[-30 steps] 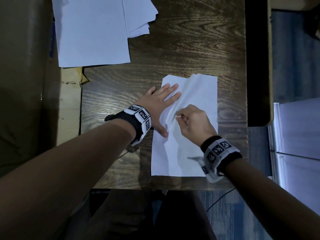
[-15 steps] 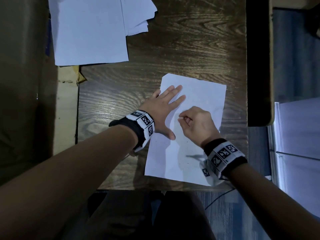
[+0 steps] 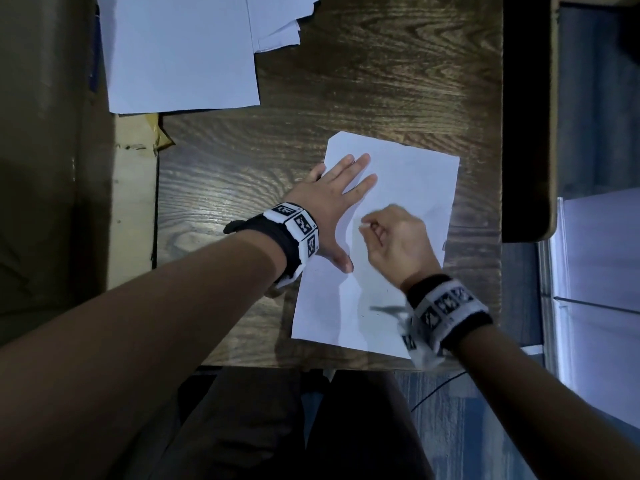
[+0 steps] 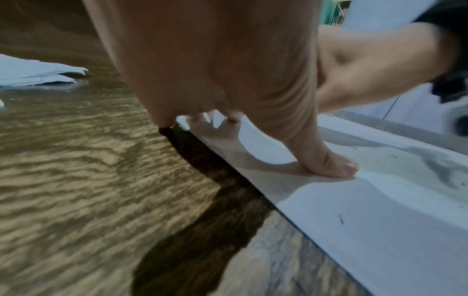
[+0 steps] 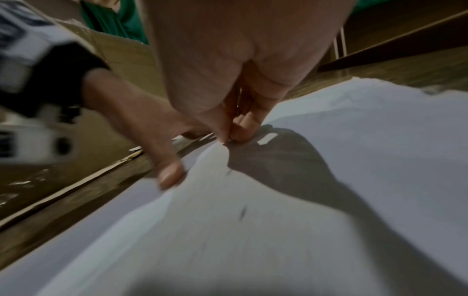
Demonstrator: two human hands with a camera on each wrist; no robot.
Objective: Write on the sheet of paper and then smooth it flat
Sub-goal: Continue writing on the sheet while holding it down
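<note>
1. Setting: we look down on a dark wood-grain table (image 3: 363,81); a stack of loose papers (image 3: 180,53) lies at its far left corner, well apart from the work
2. Task object: the sheet of paper (image 3: 408,174) lies near the table's front right, skewed to the edge, with a few small dark marks on it
3. Left hand (image 3: 332,209): fingers straight and spread, palm down on the sheet's left edge, thumb pressing the paper
4. Right hand (image 3: 394,237): fingers curled, tips pinched together over the middle of the sheet; we cannot tell whether they hold a pen or only a small white object
5. Risk: we judge that the sheet, pinned along one side only, could swing or buckle under a writing stroke; the front right corner lies close to the table edge and could slide past it
6. Risk: a ridge is raised beside the left thumb; pressing it down without stroking outward could set a crease
7. Views compared: the head view alone gives the sheet's skew and the stack; the left wrist view shows the thumb (image 4: 336,166) on the paper and the raised ridge; the right wrist view shows the pinched fingertips (image 5: 238,132) close to or touching the sheet, which the head view hides
</note>
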